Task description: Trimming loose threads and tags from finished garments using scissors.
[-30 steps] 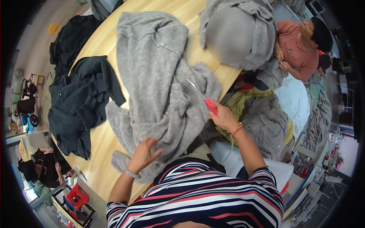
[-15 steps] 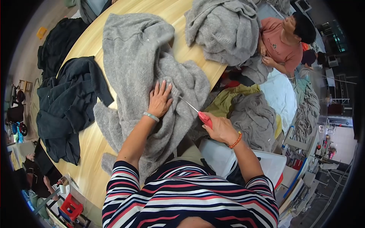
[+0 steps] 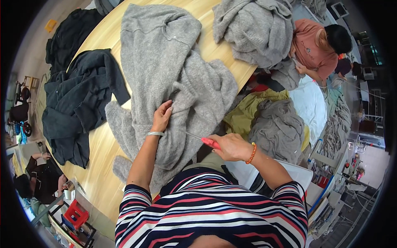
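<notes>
A grey knit garment (image 3: 155,70) lies in loose folds across the wooden table in front of me. My left hand (image 3: 162,117) is closed at a fold of it near the middle, fingers bunched together with the knit at their tips. My right hand (image 3: 233,146) grips the red handle of a tool (image 3: 211,143) with a thin metal shaft. The shaft points left, its end at the knit a little below and right of my left hand. What shape the tip has is too small to tell.
Dark garments (image 3: 78,103) lie along the left edge of the round table (image 3: 101,173). A grey knit heap (image 3: 256,35) is piled at the far right, by a person in a pink shirt (image 3: 316,49). Right of me are more cloths (image 3: 277,128) and a white bin (image 3: 295,175).
My left hand has gone from lying flat on the knit to bunched fingers, slightly left and lower. My right hand and the tool have moved down and left, the shaft lying flatter.
</notes>
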Available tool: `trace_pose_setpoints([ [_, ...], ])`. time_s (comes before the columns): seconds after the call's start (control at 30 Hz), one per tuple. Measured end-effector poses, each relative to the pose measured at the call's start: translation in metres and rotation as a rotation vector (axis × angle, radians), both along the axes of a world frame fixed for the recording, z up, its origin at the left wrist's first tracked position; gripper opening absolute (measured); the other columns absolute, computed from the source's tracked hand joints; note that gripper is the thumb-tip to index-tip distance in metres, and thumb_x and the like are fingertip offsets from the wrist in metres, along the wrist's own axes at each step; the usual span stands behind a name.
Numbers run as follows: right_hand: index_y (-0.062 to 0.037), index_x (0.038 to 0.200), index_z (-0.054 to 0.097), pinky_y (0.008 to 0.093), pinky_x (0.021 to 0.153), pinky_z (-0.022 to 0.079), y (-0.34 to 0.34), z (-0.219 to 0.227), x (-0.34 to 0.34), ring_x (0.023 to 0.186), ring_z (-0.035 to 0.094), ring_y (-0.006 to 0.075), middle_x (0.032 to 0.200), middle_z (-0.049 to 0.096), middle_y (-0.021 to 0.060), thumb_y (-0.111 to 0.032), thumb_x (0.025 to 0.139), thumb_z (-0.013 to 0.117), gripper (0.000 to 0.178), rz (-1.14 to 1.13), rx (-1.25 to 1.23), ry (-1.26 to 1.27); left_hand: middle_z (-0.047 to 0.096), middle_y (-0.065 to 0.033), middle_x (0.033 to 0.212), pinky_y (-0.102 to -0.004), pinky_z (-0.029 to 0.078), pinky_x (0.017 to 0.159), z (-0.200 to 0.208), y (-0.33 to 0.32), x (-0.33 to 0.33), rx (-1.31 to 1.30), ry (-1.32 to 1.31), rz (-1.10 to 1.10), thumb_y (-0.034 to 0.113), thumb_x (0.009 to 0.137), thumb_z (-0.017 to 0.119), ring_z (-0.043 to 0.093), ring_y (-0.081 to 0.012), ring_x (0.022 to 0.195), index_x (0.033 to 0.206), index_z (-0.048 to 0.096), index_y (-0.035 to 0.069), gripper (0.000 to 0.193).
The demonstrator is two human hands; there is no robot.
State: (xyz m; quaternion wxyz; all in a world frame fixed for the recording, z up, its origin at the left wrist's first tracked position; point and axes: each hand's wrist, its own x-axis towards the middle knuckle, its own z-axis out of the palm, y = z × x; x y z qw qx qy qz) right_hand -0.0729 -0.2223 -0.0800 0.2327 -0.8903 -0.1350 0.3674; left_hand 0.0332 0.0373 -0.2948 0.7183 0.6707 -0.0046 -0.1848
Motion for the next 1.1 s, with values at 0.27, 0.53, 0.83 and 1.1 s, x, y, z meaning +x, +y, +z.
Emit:
trace_pose_setpoints([
  [0.27, -0.0136, 0.127, 0.049, 0.0489, 0.075, 0.048, 0.0, -0.001, 0.009, 0.082, 0.062, 0.0427, 0.086, 0.065, 0.0224, -0.026, 0.088, 0.058, 0.042, -0.274, 0.034, -0.25, 0.05, -0.0103, 0.125, -0.0302, 0.048, 0.085, 0.04, -0.034, 0.045, 0.47, -0.506, 0.108, 0.012, 0.076, 0.075, 0.055, -0.0203, 0.098, 0.141, 0.04, 0.01, 0.073],
  [0.53, -0.0094, 0.119, 0.054, 0.0506, 0.074, 0.049, -0.009, 0.005, 0.02, 0.081, 0.063, 0.0419, 0.083, 0.066, 0.0227, -0.024, 0.084, 0.061, 0.038, -0.311, -0.129, -0.281, 0.062, 0.0023, 0.075, -0.0224, 0.044, 0.064, -0.007, -0.071, 0.083, 0.177, -0.085, 0.06, 0.022, 0.086, 0.069, 0.052, -0.0074, 0.067, 0.089, 0.066, 0.0, 0.023],
  [0.83, -0.0071, 0.115, 0.056, 0.0496, 0.076, 0.049, -0.027, 0.0, 0.029, 0.088, 0.064, 0.0407, 0.088, 0.066, 0.0221, -0.026, 0.084, 0.061, 0.037, -0.238, -0.064, -0.07, 0.068, -0.0109, 0.091, -0.0327, 0.053, 0.073, 0.015, -0.065, 0.038, -0.196, 0.436, 0.198, 0.02, 0.086, 0.069, 0.066, -0.0206, 0.08, 0.098, 0.064, -0.005, 0.028],
  [1.1, -0.0099, 0.119, 0.054, 0.0495, 0.076, 0.049, -0.014, 0.011, 0.036, 0.086, 0.063, 0.042, 0.088, 0.066, 0.0234, -0.028, 0.085, 0.061, 0.039, -0.022, 0.086, 0.034, 0.064, -0.0042, 0.078, -0.0293, 0.047, 0.056, -0.089, -0.012, 0.011, 0.056, 0.175, 0.016, 0.011, 0.088, 0.061, 0.057, -0.0108, 0.068, 0.092, 0.066, -0.003, 0.016],
])
